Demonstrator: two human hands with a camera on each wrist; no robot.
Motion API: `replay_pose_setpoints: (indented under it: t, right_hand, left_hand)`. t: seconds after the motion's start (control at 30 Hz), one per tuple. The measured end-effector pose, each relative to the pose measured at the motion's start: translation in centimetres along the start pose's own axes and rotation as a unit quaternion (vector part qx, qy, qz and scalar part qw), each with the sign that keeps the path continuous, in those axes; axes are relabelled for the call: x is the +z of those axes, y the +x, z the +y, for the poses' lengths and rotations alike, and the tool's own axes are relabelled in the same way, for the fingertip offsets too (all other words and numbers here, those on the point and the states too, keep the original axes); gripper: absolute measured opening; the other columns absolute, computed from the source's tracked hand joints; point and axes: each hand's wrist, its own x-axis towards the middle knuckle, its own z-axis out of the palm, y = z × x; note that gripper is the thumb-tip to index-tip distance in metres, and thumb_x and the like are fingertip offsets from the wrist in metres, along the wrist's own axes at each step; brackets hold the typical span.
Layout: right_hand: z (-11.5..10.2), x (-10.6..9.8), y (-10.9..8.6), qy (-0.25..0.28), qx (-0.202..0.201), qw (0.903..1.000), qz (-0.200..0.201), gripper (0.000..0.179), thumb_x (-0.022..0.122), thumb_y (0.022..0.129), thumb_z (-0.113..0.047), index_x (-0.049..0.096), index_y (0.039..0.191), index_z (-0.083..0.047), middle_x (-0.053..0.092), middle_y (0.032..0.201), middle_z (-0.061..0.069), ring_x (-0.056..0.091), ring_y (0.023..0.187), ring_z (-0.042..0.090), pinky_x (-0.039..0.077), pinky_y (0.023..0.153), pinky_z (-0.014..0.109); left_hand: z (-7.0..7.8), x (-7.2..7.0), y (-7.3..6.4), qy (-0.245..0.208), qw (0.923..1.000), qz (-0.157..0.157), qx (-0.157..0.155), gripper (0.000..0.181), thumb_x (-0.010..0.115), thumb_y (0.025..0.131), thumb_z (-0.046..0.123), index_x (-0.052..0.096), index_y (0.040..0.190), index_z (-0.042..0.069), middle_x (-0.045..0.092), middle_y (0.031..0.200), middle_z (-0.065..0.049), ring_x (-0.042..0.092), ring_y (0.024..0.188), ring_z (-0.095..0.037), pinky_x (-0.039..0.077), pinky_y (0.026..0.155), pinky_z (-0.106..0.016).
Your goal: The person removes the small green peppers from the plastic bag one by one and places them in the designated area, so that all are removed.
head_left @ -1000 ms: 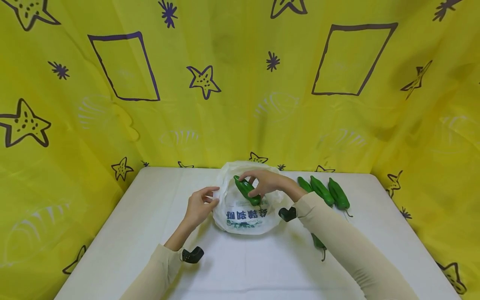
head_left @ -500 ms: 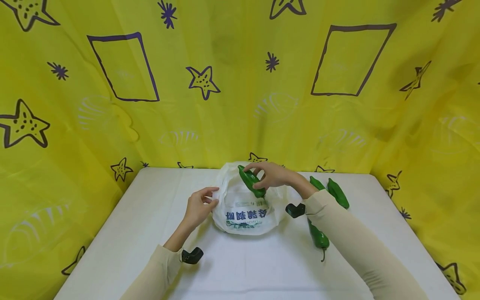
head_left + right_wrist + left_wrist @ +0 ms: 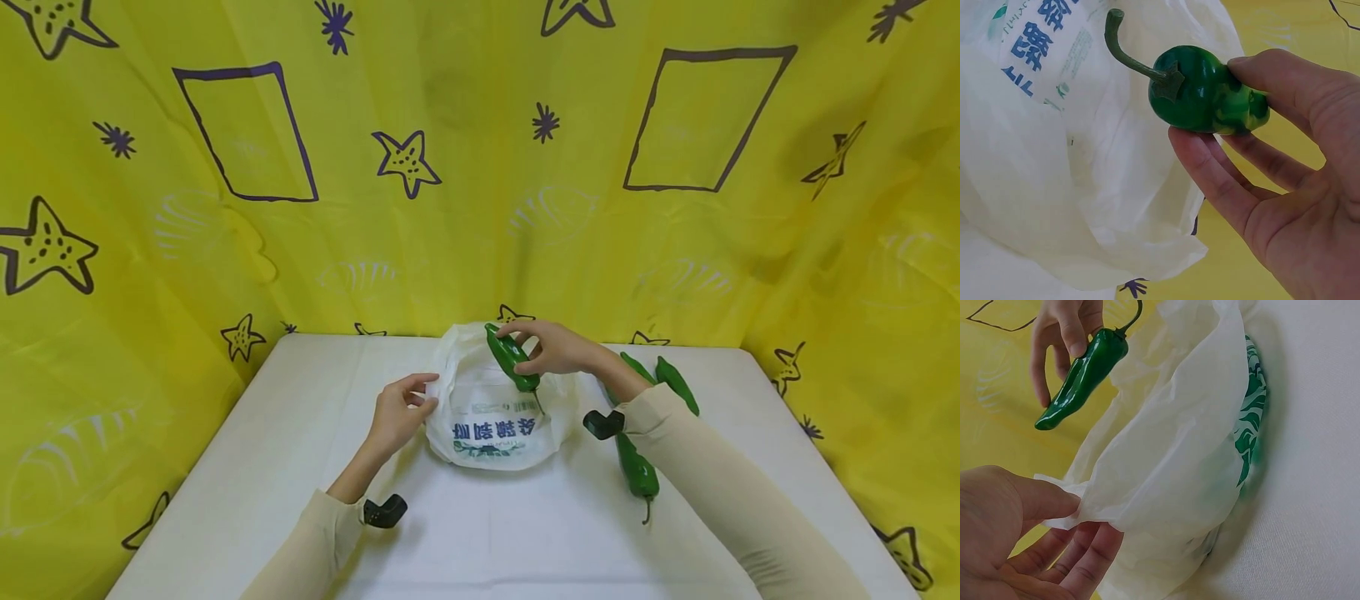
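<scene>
A white plastic bag (image 3: 495,446) with blue and green print stands on the table, its mouth spread wide. At its left side my left hand (image 3: 400,412) pinches the rim between thumb and fingers; the left wrist view shows the film (image 3: 1147,462) folded there. My right hand (image 3: 558,348) holds a glossy green pepper (image 3: 512,358) over the far right part of the mouth. Thumb and fingertips grip the pepper's sides, as the right wrist view shows, and its curved stem (image 3: 1119,50) points away from the palm.
On the right of the white table (image 3: 300,433), a green pepper (image 3: 637,471) lies near my right forearm. More peppers lie farther back, including one pepper (image 3: 677,385) at the far right, partly behind the sleeve. A yellow patterned curtain (image 3: 480,242) encloses the back and sides.
My right hand has moved right and away from me, bringing the green pepper from the middle of the bag's mouth toward its far right part. My left hand has stayed at the rim.
</scene>
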Motion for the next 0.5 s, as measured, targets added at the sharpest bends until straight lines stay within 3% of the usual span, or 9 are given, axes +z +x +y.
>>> replay_pose_setpoints:
  t: [0.2, 0.5]
  right_hand:
    - [0.13, 0.12, -0.12, -0.008, -0.002, 0.9998, 0.018, 0.061, 0.075, 0.093, -0.008, 0.052, 0.149, -0.016, 0.055, 0.137, 0.023, 0.07, 0.097, 0.03, 0.061, 0.08, 0.039]
    - [0.12, 0.2, -0.92, -0.023, -0.043, 0.9974, 0.053, 0.061, 0.076, 0.093, -0.012, 0.051, 0.148, -0.013, 0.057, 0.134, 0.024, 0.067, 0.105, 0.038, 0.061, 0.079, 0.042]
  left_hand:
    - [0.07, 0.0, -0.03, -0.004, 1.0, 0.003, 0.007, 0.037, 0.074, 0.09, -0.001, 0.072, 0.126, 0.008, 0.067, 0.105, -0.012, 0.064, 0.083, -0.02, 0.055, 0.062, -0.024]
    - [-0.01, 0.1, 0.01, 0.0, 1.0, 0.002, 0.003, 0.037, 0.074, 0.09, -0.001, 0.072, 0.126, 0.007, 0.067, 0.105, -0.012, 0.064, 0.083, -0.02, 0.055, 0.063, -0.023]
